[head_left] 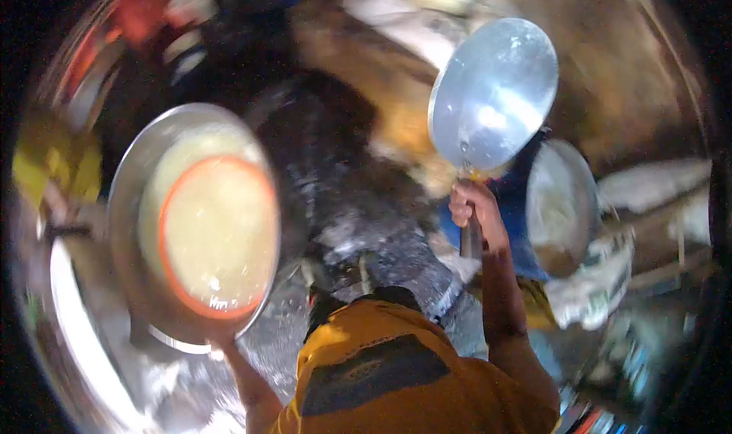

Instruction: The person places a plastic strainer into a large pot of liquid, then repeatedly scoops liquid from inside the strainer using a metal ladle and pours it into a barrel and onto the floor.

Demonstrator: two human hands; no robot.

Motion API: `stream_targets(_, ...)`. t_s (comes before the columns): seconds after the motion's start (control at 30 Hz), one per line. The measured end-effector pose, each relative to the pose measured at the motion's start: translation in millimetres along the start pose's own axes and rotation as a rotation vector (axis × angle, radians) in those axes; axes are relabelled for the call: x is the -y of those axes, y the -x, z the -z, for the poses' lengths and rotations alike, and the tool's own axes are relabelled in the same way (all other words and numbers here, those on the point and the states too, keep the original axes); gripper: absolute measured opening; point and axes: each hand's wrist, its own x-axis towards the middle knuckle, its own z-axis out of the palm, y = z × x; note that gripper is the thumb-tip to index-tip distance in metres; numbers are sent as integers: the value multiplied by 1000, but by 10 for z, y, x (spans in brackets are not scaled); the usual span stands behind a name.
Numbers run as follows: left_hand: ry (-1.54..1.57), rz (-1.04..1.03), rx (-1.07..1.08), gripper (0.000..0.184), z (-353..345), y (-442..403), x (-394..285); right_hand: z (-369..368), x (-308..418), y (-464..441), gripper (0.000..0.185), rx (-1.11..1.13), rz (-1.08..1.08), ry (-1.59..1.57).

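My left hand [223, 344] is at the near rim of a large metal basin [126, 228], its fingers mostly hidden under the edge. Pale, cloudy liquid [171, 148] fills part of the basin. An orange-rimmed round bowl or sieve [162, 243] sits in it, also full of pale liquid; which of the two it is, I cannot tell. On the right, my right hand [474, 203] is wrapped round the handle of a round, shallow metal pan [496, 91]. The pan is raised and tilted, its shiny face bare.
Right of my arm, a metal bowl [583, 197] with whitish contents stands by a blue container [518, 205]. A white sack [602, 281] lies below it. At the far left is a person in yellow [65, 163]. The dark floor [335, 182] looks wet; much is blurred.
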Motion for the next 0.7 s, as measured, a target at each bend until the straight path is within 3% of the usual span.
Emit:
stream_targets(0.07,-151,-33,-29,49,-53,30,69,-772,-310,-375,14,-21,-44,120)
stream_targets(0.13,-154,82,-36,49,-154,-22,43,-1351,-782,-810,16,19,-103,197)
stream_targets(0.2,793,458,-220,47,-154,33,-20,-1916,-1299,-1219,14,96,-109,245)
stream_targets(0.23,1712,693,-454,46,-61,147,-167,-2022,-1535,-1426,13,107,-87,281)
stream_targets(0.3,1479,788,-477,41,-404,38,-60,-2329,-2119,-1953,13,126,19,487)
stream_targets(0.37,1547,735,-455,38,-393,70,-67,-2700,-2662,-2276,12,-20,76,512)
stream_targets(0.4,1599,700,-485,38,-281,106,-112,-2597,-2979,-2591,18,-12,94,794)
stream_targets(0.5,1630,641,-521,38,44,235,-203,-2641,-3586,-2841,34,-171,770,1560)
stream_targets(0.53,1596,640,-514,38,38,236,-201,-2642,-3709,-2882,43,-125,267,1410)
stream_targets(0.63,1580,679,-458,35,0,180,-165,-2497,-4389,-2837,37,-84,185,1519)
stream_targets(0.7,1579,670,-458,34,146,194,-175,-2474,-4475,-2657,20,122,-368,1139)
